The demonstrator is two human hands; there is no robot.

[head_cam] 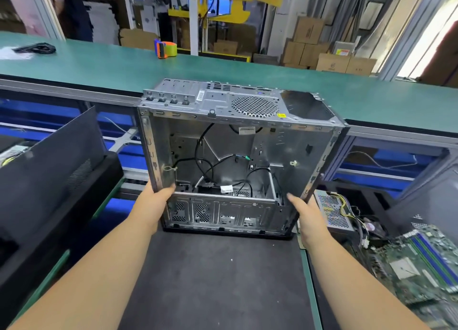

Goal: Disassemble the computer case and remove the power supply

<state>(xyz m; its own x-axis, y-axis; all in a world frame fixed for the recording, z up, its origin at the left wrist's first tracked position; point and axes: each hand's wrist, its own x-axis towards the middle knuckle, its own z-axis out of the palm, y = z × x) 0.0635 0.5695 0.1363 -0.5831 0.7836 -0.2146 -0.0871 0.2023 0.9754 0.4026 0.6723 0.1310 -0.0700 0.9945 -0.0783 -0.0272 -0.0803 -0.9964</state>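
Observation:
A bare metal computer case (pixel 285 146) stands tilted on the black mat (pixel 218 275), its open side facing me. Only loose black cables (pixel 203 161) lie inside; the power-supply bay at its top right corner is an empty hole. My left hand (pixel 158 195) grips the case's lower left edge, thumb inside the frame. My right hand (pixel 301 205) holds the lower right edge, fingers along the wall. A grey power supply (pixel 332 213) with yellow wires lies to the right, beside the case.
A black side panel (pixel 49 161) leans on the left. A green motherboard (pixel 421 262) lies at the right. Behind the case runs a green conveyor bench (pixel 99 64) carrying a tape dispenser (pixel 165 48) and a black cable bundle (pixel 34 48). Cardboard boxes are stacked beyond.

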